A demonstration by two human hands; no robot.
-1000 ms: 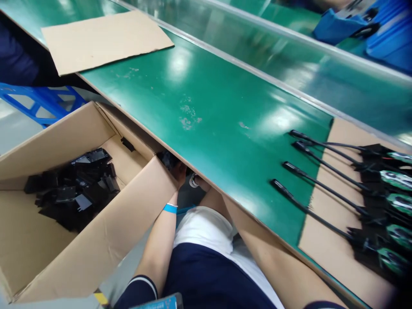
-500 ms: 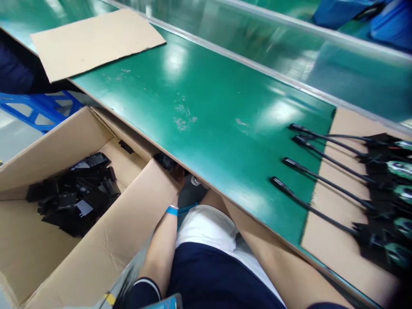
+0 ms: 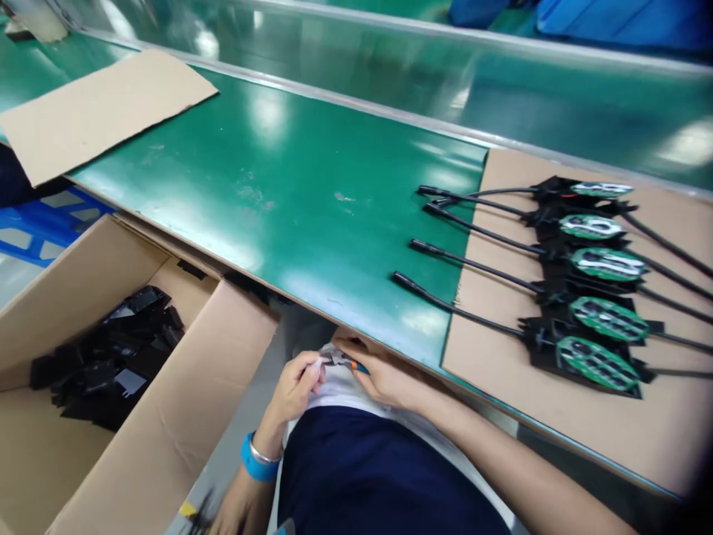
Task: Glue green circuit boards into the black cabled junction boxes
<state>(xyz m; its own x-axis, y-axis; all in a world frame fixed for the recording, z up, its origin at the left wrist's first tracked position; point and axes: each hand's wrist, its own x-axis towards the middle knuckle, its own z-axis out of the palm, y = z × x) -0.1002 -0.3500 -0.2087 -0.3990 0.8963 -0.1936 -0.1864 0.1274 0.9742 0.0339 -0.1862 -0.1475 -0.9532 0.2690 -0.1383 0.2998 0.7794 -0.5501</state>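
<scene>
The small hand tool (image 3: 344, 362), dark at its working end with a blue and orange grip, was held in front of the person's waist, just below the near edge of the desk (image 3: 312, 193). The right hand (image 3: 382, 377) was closed around the grip, fingers curled over it. The left hand (image 3: 295, 386) met the tool's working end with its fingertips pressed together, pinching a small pale piece (image 3: 324, 362) too small to identify. The two hands were touching or nearly touching at the tool. A blue wristband (image 3: 253, 464) sat on the left wrist.

The desk had a glossy green surface. On its right part lay a cardboard sheet (image 3: 557, 431) carrying five cable assemblies (image 3: 562, 297) set in a row from near to far. Each assembly had a green circuit board (image 3: 596, 362) at its right end and a black cable running left, with the cable tips reaching past the sheet onto the green surface. A second cardboard sheet (image 3: 94, 111) lay at the far left of the desk.

To the left of the person, below desk level, stood an open cardboard box (image 3: 167, 423). A heap of black parts (image 3: 105, 349) lay in its far section. A blue frame (image 3: 38, 230) was visible beyond the box, at the left edge.
</scene>
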